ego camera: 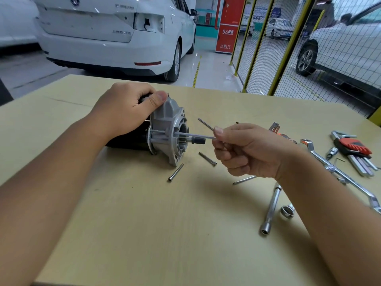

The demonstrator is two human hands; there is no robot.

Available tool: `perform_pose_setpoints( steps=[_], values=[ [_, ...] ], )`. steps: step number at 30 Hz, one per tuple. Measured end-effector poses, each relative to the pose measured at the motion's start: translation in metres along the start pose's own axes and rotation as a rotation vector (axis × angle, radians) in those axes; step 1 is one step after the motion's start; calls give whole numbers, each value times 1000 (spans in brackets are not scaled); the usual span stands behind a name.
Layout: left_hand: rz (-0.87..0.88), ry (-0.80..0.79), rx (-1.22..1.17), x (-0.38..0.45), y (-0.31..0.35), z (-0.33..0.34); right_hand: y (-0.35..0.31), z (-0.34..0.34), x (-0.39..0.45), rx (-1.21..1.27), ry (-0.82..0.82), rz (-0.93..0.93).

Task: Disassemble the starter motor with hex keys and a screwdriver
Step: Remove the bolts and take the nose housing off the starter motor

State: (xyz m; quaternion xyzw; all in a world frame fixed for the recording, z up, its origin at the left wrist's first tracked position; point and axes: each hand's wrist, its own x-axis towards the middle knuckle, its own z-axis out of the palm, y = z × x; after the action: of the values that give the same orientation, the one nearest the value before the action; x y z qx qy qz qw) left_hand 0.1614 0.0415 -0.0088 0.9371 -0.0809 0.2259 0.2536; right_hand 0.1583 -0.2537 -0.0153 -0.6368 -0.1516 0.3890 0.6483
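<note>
While the left hand (pixel 125 109) grips the starter motor (pixel 162 131), the right hand (pixel 245 149) pinches the hex key (pixel 198 136); recommend keeping it square in the bolt, turning steadily.

your starter motor (pixel 165 129): grey housing, black body. table (pixel 144 213) pale tan. hex key set (pixel 355 149) has a red-and-black holder. car (pixel 107 32) white, fence posts (pixel 288 46) yellow.
</note>
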Motion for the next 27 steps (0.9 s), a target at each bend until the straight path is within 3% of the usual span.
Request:
perform_pose_setpoints(
  steps=[8,12,14,18,21,27],
  values=[
    [33,4,-51,1,-4,-1,3,1,4,-1038,427,-357],
    [22,29,-26,2,-8,0,2,1,6,-1251,528,-558],
    [-9,29,-44,2,-10,1,3,1,6,-1114,520,-513],
    [-19,29,-81,2,-12,2,6,7,7,-544,334,-185],
    [-17,30,-87,3,-13,3,7,9,9,-351,329,4],
    [-7,28,-90,5,-15,4,3,2,7,-94,212,27]
  ],
)
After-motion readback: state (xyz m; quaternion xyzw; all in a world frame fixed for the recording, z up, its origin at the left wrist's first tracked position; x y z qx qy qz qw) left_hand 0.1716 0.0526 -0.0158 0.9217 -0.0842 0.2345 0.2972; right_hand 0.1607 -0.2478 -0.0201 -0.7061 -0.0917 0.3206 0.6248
